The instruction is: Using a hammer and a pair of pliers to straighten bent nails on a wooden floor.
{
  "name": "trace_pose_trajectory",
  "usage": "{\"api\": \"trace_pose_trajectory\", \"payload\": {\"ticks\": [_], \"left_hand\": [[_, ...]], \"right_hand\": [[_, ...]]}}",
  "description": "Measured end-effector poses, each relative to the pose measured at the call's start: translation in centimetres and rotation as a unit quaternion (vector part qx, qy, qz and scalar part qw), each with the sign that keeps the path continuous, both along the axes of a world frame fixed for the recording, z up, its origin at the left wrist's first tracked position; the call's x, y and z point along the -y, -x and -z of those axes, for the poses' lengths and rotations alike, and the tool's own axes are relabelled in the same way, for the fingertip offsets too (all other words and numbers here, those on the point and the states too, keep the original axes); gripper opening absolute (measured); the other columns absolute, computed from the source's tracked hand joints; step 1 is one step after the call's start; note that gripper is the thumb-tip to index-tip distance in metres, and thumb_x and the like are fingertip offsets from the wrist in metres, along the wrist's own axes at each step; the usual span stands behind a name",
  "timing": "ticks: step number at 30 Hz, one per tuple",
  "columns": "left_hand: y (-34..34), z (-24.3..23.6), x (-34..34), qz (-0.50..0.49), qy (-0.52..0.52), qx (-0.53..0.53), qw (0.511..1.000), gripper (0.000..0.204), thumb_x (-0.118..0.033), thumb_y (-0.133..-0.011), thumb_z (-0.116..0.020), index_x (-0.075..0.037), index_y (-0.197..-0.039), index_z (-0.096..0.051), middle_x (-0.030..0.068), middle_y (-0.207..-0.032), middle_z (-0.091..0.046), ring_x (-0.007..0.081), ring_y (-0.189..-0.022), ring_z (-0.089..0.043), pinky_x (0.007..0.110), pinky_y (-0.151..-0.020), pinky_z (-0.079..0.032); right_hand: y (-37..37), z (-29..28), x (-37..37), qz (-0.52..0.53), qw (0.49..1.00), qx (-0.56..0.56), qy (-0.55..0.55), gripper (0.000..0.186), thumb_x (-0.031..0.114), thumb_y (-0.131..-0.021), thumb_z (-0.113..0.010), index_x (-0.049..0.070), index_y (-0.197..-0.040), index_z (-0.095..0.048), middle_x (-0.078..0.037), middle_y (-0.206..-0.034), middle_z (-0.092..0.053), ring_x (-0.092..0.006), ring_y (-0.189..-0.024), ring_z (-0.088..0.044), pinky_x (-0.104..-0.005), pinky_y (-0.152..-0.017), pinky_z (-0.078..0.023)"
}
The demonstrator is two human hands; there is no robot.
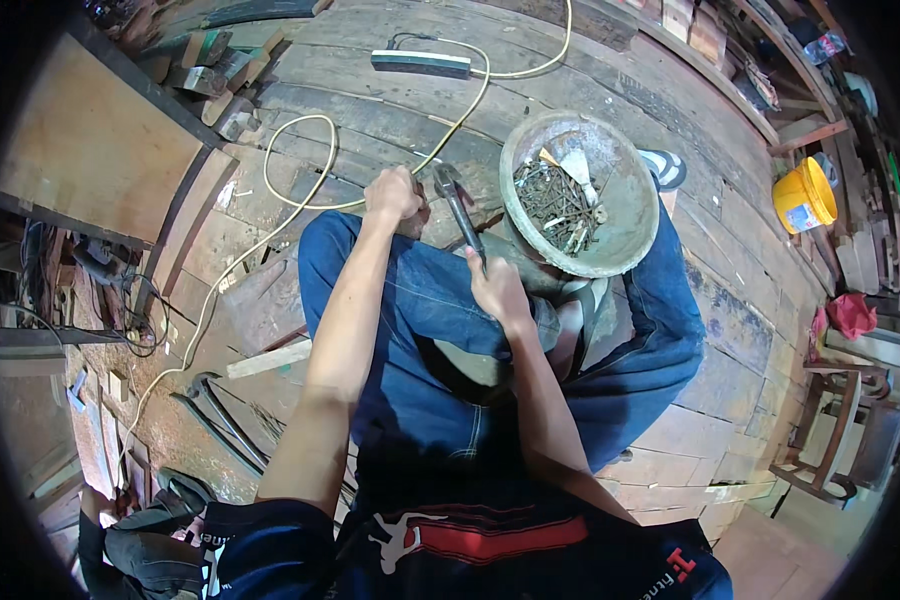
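My right hand (498, 292) is wrapped round the dark handle of a hammer (458, 208). The hammer's metal head is up and to the left, close beside my left hand (395, 196). That left hand is closed, fingers curled down by my knee; what it holds, if anything, is hidden beneath it. Beyond my right hand, a round grey basin (515, 225) sits tilted toward me between my legs. Inside it lie many rusty nails (555, 200) and a pale, flat-bladed scraper-like piece (578, 172).
A power strip (420, 64) and its cream cable (332, 165) cross the plank floor (370, 110) ahead. Wood offcuts (215, 80) and a framed panel (90, 140) stand on the left. At the right are a yellow bucket (803, 197) and a wooden chair-like frame (830, 435).
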State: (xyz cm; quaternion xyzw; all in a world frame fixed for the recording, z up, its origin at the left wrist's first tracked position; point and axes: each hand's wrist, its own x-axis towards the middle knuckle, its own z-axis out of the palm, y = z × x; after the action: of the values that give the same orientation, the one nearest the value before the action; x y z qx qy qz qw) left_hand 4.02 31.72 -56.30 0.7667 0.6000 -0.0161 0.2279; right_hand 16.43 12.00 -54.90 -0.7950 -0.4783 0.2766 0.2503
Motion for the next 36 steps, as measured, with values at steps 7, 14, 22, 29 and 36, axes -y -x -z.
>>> {"api": "trace_pose_trajectory", "payload": {"ticks": [7,14,22,29,36], "left_hand": [[0.03,0.06,-0.02,0.005,0.016,0.004,1.0,0.035,-0.02,-0.07,-0.073,-0.008,-0.103,-0.069,0.0183,-0.108,-0.068,0.0322,-0.103,-0.065,0.042,-0.087,-0.053],[0.04,0.2,-0.13,0.011,0.058,0.023,0.998,0.029,-0.019,-0.072,-0.069,-0.008,-0.099,-0.071,0.0199,-0.109,-0.067,0.035,-0.103,-0.065,0.042,-0.088,-0.052],[-0.03,-0.08,-0.11,0.01,0.068,0.017,0.997,0.027,-0.017,-0.073,-0.068,-0.009,-0.099,-0.072,0.0195,-0.108,-0.068,0.034,-0.104,-0.065,0.042,-0.089,-0.052],[-0.05,-0.14,-0.21,0.011,0.072,-0.001,0.997,0.035,-0.017,-0.073,-0.069,-0.007,-0.107,-0.068,0.0195,-0.114,-0.066,0.0335,-0.107,-0.064,0.042,-0.09,-0.052],[-0.12,0.06,-0.18,-0.007,0.056,-0.009,0.998,0.037,-0.018,-0.073,-0.069,-0.007,-0.108,-0.067,0.0192,-0.114,-0.066,0.0334,-0.108,-0.063,0.043,-0.09,-0.052]], "right_hand": [[0.06,-0.46,0.29,-0.007,1.0,-0.013,-0.026,0.05,0.036,-0.097,-0.049,-0.008,-0.078,-0.064,-0.033,-0.072,-0.059,-0.0493,-0.076,-0.061,-0.0543,-0.067,-0.048],[-0.03,-0.33,0.39,0.008,0.998,-0.025,-0.06,0.047,0.035,-0.097,-0.049,-0.007,-0.082,-0.065,-0.033,-0.073,-0.059,-0.0499,-0.078,-0.061,-0.0546,-0.071,-0.047],[0.14,-0.1,0.19,0.005,0.998,-0.042,-0.036,0.048,0.036,-0.097,-0.05,-0.007,-0.081,-0.065,-0.033,-0.071,-0.059,-0.0497,-0.076,-0.061,-0.0546,-0.069,-0.048],[0.1,-0.48,0.46,-0.002,0.998,-0.044,-0.037,0.049,0.036,-0.096,-0.052,-0.008,-0.078,-0.064,-0.033,-0.071,-0.06,-0.05,-0.074,-0.061,-0.0544,-0.067,-0.048],[0.6,0.11,0.4,0.004,0.999,-0.01,-0.038,0.053,0.039,-0.096,-0.051,-0.009,-0.076,-0.064,-0.034,-0.072,-0.059,-0.0521,-0.077,-0.06,-0.0549,-0.073,-0.048]]}}
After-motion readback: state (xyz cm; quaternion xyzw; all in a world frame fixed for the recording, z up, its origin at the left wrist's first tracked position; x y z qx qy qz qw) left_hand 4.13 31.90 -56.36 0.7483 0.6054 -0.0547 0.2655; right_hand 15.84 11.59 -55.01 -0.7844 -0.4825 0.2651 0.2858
